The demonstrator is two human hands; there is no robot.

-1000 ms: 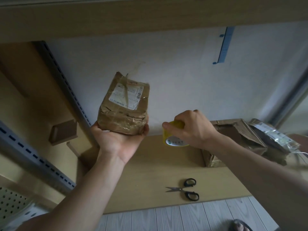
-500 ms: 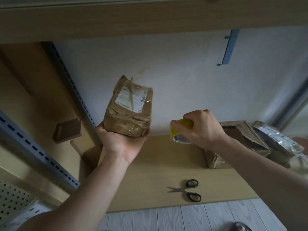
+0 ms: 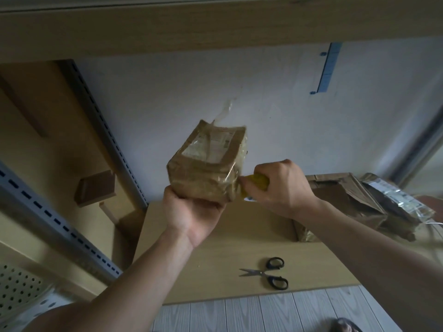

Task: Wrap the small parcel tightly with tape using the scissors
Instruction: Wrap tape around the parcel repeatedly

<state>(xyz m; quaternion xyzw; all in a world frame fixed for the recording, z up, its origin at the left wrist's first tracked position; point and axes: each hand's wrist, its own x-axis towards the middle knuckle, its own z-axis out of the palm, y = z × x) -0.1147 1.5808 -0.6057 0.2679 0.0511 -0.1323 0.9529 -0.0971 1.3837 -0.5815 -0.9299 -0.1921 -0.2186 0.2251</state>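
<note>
The pale wooden tabletop (image 3: 215,255) fills the lower middle of the head view. At its right end lies a heap of crumpled brown-paper and plastic-wrapped packages (image 3: 354,200).

Above the table, held in the air, is the task's own thing, the small brown-paper parcel (image 3: 203,183). It is boxy and creased, with shiny clear film over its near face. The left hand (image 3: 191,212) cups it from below, palm up, with the fingers curled over its lower edge. The right hand (image 3: 281,185) is closed round a yellow roll of tape (image 3: 260,184), which it holds against the parcel's lower right corner.

The black-handled steel scissors (image 3: 266,273) lie on the table near its front edge, blades slightly apart, well clear of both hands. A loose clear tail of tape (image 3: 224,111) stands up from the parcel's top.

By my reading the wrapping is under way. Some tape is already on, but the roll is not yet cut free. More turns, the cut with the scissors and pressing down the tail all seem left to do.

The white shipping label (image 3: 211,147) on the parcel's upper face carries print, but it is blurred and unreadable. The same goes for the labels on the roll and the heap
</note>
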